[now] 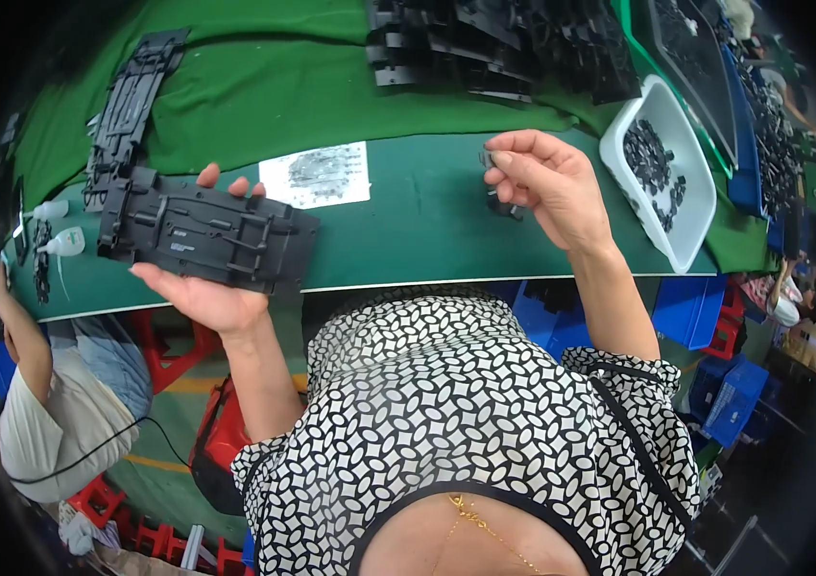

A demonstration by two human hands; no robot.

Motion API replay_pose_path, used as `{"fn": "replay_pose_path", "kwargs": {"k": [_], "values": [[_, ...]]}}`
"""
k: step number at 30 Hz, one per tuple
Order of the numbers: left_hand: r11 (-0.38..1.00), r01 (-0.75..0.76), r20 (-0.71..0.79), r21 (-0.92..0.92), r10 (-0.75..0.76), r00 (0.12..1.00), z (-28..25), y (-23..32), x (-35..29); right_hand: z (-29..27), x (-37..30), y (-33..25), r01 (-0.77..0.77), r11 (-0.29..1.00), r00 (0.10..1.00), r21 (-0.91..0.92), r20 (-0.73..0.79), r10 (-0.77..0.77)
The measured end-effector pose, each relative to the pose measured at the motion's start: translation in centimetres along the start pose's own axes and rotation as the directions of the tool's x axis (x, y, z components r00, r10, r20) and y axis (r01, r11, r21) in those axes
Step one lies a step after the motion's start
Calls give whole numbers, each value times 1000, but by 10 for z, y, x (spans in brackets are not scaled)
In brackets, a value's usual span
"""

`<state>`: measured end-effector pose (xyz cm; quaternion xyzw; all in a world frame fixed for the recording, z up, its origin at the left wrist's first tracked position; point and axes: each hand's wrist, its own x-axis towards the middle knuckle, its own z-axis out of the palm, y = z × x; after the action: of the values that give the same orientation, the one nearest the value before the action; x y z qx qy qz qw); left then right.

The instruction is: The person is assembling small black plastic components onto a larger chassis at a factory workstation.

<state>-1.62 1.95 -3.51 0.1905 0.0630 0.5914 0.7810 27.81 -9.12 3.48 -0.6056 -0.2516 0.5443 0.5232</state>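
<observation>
My left hand (211, 302) holds a black moulded plastic panel (202, 235) with ribs and slots, tilted above the near edge of the table. The thumb is at its near edge, and fingertips show beyond its far edge. My right hand (557, 187) is raised over the table, thumb and forefinger pinching a small dark plastic piece (486, 158). Under those fingers, more small black pieces (504, 204) lie on the green table, partly hidden by the hand. A printed sheet (317, 175) lies flat between my hands.
On the right stands a white tray (621, 158) of small black parts. Black panels are piled at the back (485, 48); others lie at the far left (134, 101) on green cloth (264, 67). A white bottle (64, 242) is near a co-worker's arm (26, 326).
</observation>
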Motion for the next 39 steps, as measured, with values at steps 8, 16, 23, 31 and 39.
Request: {"fn": "replay_pose_path", "kwargs": {"k": [8,16,23,31,39], "values": [[995,14,-18,-97,-16,1000,4,-4,1,52,16,-6,195,904,978,-381,147,-149],[1000,-11,-147,6,12,989,12,-5,0,87,59,4,820,-12,483,-572,703,-522],[1000,-7,-150,15,9,989,11,-3,1,103,66,6,842,-94,446,-532,782,-435],[999,5,-42,-36,-7,999,2,-5,0,106,72,6,865,-133,396,-485,820,-413],[1000,2,-70,-5,-2,998,4,-5,1,108,66,1,790,157,590,-593,666,-457]]}}
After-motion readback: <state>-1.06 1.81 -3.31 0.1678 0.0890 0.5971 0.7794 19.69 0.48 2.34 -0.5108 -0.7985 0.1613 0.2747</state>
